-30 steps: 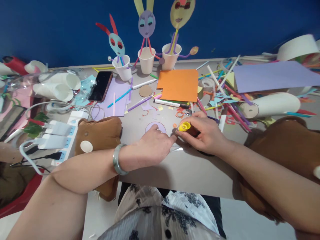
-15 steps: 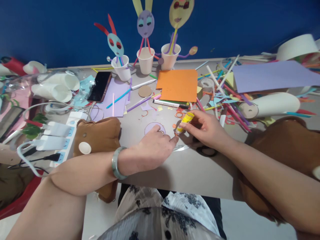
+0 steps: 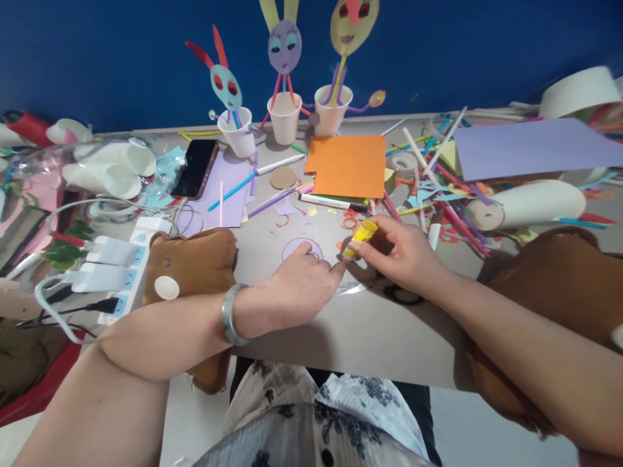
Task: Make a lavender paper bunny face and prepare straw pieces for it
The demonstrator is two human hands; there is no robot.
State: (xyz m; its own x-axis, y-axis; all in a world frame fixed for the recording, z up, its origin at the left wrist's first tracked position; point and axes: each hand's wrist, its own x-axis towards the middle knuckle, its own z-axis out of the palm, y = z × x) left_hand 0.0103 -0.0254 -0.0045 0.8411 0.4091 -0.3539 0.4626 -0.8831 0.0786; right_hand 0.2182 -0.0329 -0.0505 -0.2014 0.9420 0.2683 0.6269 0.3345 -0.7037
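Observation:
My right hand (image 3: 402,250) grips a yellow glue stick (image 3: 360,240), tilted with its lower end down at the tabletop. Palm down and fingers curled, my left hand (image 3: 304,285) reaches one fingertip to the glue stick's lower end; whatever lies under that fingertip is hidden. A purple paper circle (image 3: 296,248) lies partly beneath the left hand's knuckles. Scissors with silver blades (image 3: 351,290) and a dark handle (image 3: 403,296) rest below the right hand. Tiny paper scraps (image 3: 311,211) are scattered beyond the hands.
Three paper-faced figures stand in white cups (image 3: 285,120) at the back. Orange paper (image 3: 346,165) and a marker (image 3: 324,202) lie ahead. Left are a phone (image 3: 197,167), a power strip (image 3: 139,253) and a brown cushion (image 3: 192,263). Straws, purple paper (image 3: 530,148) and a white roll (image 3: 540,202) crowd the right.
The glue stick's lower end has shifted slightly, and the orange bit seen by the left fingertip is now hidden. Both hands otherwise keep nearly the same place and hold.

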